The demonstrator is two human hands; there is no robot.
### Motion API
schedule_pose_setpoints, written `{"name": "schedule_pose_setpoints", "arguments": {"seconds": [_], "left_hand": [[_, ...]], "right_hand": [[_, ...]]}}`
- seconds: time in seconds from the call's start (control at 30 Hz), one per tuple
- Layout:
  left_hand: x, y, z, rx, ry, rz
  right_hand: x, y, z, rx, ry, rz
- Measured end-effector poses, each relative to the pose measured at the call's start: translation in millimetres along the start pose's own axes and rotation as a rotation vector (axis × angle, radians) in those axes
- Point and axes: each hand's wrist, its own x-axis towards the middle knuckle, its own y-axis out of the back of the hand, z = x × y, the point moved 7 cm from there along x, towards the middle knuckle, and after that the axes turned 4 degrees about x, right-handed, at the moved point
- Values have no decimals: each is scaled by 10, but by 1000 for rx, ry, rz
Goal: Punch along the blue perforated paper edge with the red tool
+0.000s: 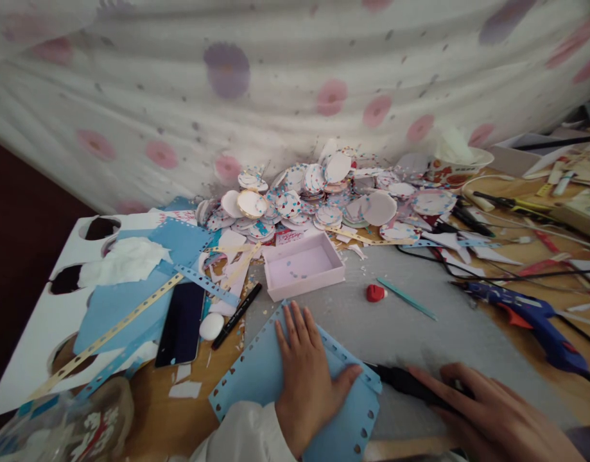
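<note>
My left hand (307, 375) lies flat with its fingers stretched out, on a blue sheet of paper (253, 372) with heart-shaped holes along its edges. Along the sheet's upper right side runs a narrow punched strip (350, 359). My right hand (487, 410) is closed around a black-handled knife (405, 383), somewhat blurred, whose thin tip touches or nearly touches the sheet's right corner. Just beyond my left fingertips stands a shallow pale pink box (304, 289) with a few small blue bits in it.
A pile of decorated white discs (289, 205) lies behind the box. To the left are a phone (179, 324), a black marker (237, 316) and punched strips. A small red object (375, 293), a teal stick (405, 298) and a blue glue gun (530, 314) with cables lie right.
</note>
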Motion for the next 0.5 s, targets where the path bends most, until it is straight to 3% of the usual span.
{"name": "schedule_pose_setpoints", "arguments": {"seconds": [0.13, 0.37, 0.5], "left_hand": [[-14, -8, 5, 6, 1, 1], [5, 10, 1, -21, 11, -16], [-73, -7, 69, -113, -25, -51]], "right_hand": [[208, 57, -63, -2, 58, 44], [480, -126, -96, 1, 63, -40], [399, -131, -94, -27, 73, -31]]}}
